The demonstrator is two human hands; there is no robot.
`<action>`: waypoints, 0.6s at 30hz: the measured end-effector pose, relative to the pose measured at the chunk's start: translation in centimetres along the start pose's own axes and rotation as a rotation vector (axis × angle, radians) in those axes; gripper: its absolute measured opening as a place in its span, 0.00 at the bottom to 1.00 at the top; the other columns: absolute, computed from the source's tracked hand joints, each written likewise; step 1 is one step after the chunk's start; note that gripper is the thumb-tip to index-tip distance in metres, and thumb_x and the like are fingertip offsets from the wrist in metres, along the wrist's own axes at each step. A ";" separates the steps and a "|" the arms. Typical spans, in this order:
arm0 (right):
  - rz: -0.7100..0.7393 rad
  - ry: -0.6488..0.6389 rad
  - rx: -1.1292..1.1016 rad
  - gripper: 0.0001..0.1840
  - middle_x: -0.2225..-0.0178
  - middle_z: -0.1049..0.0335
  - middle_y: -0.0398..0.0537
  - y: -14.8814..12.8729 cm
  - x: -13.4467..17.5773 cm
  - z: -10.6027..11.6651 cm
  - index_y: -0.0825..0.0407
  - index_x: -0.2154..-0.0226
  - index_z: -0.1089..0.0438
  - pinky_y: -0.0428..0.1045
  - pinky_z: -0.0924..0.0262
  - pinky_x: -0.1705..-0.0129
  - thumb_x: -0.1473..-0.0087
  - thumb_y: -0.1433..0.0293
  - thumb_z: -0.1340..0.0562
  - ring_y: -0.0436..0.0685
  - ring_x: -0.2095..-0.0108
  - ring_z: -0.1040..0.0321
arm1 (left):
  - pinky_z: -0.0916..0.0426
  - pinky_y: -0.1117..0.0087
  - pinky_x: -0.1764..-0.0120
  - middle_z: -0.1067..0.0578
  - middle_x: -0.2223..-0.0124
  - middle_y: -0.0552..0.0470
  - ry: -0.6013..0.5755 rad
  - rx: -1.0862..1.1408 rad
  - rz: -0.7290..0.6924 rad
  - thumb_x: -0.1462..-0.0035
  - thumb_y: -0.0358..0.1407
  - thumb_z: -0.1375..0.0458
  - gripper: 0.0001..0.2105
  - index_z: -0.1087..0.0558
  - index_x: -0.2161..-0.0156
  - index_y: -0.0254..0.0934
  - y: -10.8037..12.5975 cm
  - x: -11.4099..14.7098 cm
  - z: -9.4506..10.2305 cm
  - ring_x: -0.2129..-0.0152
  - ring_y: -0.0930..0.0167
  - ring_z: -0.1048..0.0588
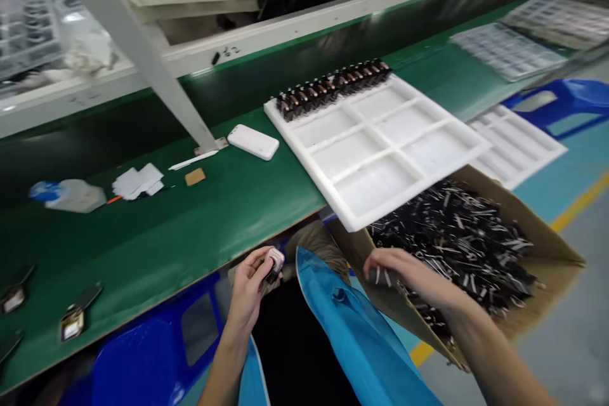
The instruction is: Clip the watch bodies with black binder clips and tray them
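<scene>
Pinched in my left hand (251,276) is a small pinkish-silver device (275,259) with a black part at its lower side. It is held above my lap, just off the bench edge. My right hand (402,269) is at the near-left rim of a cardboard box (561,266), its fingers curled over a dark piece with pale strips (380,276). The exact kind of this piece is blurred. A heap of similar black parts with silvery strips (457,235) fills the box.
A white compartment tray (375,133) overhangs the green bench (200,222), with a row of brown-and-black devices (333,87) along its far edge. A white phone (253,141), a pen (193,160) and a slanted post (137,51) stand left. Blue stools (137,355) sit below.
</scene>
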State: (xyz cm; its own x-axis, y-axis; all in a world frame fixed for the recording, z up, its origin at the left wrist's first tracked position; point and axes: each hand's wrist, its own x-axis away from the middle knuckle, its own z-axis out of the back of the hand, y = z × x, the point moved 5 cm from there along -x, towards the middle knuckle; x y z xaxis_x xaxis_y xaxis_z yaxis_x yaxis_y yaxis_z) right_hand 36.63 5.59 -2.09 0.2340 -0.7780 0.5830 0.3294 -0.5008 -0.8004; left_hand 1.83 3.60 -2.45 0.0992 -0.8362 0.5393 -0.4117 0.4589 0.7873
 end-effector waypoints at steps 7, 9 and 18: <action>0.041 -0.648 -0.198 0.27 0.50 0.26 0.57 -5.1 -1.9 -12.4 0.54 0.70 0.28 0.55 0.39 0.46 0.42 0.46 0.28 0.62 0.50 0.31 | 0.23 0.70 0.68 0.17 0.63 0.45 -0.028 0.052 -0.054 0.55 0.44 0.22 0.20 0.14 0.59 0.36 2.2 1.3 0.5 0.71 0.69 0.22; 0.055 -0.786 -0.140 0.26 0.56 0.26 0.54 -5.3 -2.0 -13.5 0.53 0.68 0.27 0.55 0.39 0.45 0.42 0.47 0.28 0.61 0.50 0.32 | 0.23 0.70 0.68 0.16 0.61 0.44 -0.038 0.035 -0.080 0.54 0.45 0.22 0.19 0.14 0.59 0.36 2.7 1.6 0.8 0.69 0.68 0.21; 0.172 -1.307 0.234 0.27 0.64 0.26 0.49 -6.9 0.2 -13.9 0.55 0.68 0.21 0.50 0.38 0.59 0.32 0.48 0.37 0.55 0.65 0.31 | 0.24 0.69 0.65 0.15 0.59 0.43 0.018 -0.038 -0.199 0.51 0.44 0.25 0.17 0.14 0.58 0.37 4.6 2.0 2.3 0.65 0.64 0.20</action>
State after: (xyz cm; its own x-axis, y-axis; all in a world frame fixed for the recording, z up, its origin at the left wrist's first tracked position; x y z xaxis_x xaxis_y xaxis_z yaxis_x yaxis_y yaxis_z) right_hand 21.71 3.64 1.57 0.9420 0.1727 0.2877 0.3249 -0.2552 -0.9106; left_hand -1.94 3.35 1.59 0.1910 -0.9062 0.3772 -0.3479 0.2968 0.8893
